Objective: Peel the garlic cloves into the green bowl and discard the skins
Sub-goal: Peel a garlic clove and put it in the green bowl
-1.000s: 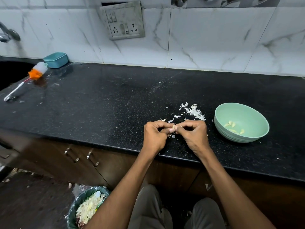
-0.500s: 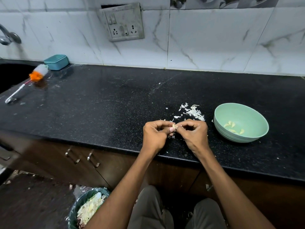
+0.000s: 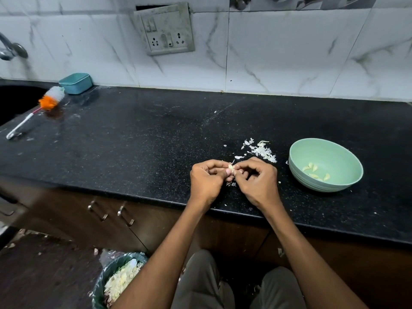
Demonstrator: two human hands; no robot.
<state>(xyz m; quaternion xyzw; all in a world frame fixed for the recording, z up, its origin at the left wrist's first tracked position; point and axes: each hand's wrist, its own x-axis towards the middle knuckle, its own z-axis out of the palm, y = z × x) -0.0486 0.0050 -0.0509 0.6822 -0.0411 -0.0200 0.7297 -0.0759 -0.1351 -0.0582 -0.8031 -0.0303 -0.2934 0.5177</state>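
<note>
- garlic clove [image 3: 231,168] pinched between left hand [image 3: 207,179] and right hand [image 3: 258,180], over the counter [image 3: 138,139] edge; both hands grip it, fingers curled
- step: mid-peel; next likely strip the skin, drop clove right into green bowl [image 3: 299,175], about 5 peeled cloves [image 3: 315,171] inside
- skins [image 3: 262,151] piled between hands and bowl, not yet discarded; bin [image 3: 104,279] on floor, lower left
- path to bowl unobstructed

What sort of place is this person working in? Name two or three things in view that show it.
Most likely a home kitchen: a black stone counter with a tap over a sink at its left end, a tiled wall with a switch-and-socket plate, and cabinet handles below.
</note>
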